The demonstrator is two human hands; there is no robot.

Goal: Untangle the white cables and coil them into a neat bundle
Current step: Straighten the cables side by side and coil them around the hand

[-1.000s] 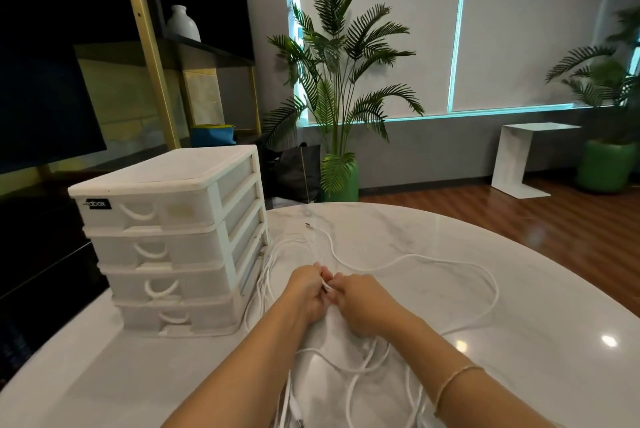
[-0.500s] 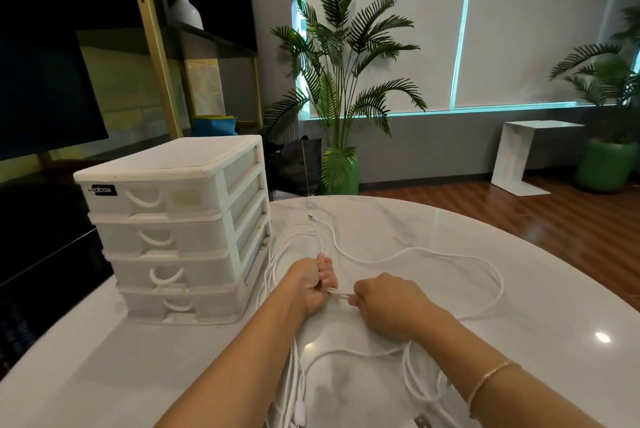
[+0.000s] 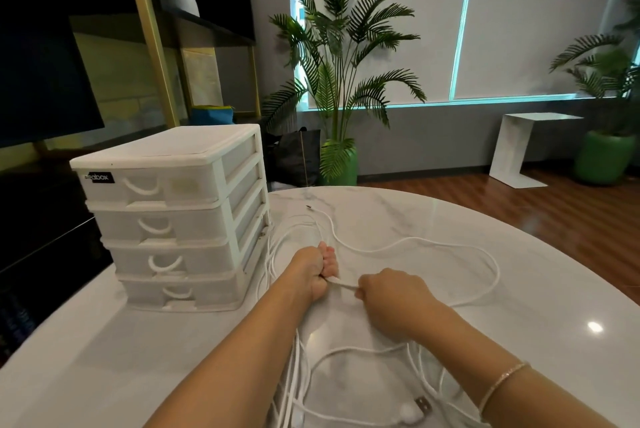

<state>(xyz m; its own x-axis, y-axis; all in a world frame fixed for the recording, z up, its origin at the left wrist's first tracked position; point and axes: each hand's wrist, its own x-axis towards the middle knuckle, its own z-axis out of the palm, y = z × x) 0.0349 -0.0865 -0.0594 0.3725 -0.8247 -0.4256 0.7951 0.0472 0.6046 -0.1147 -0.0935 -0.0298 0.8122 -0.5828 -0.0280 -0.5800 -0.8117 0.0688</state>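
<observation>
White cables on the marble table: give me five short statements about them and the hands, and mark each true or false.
1. Both hands grip a white cable, the left hand and the right hand holding a short taut stretch between them. True.
2. The white cables are already coiled into a neat bundle. False: they lie in loose loops across the table.
3. The drawer unit stands left of the hands. True.
4. A drawer is pulled open. False: all four look closed.
5. A USB plug lies near the right forearm. True.
</observation>
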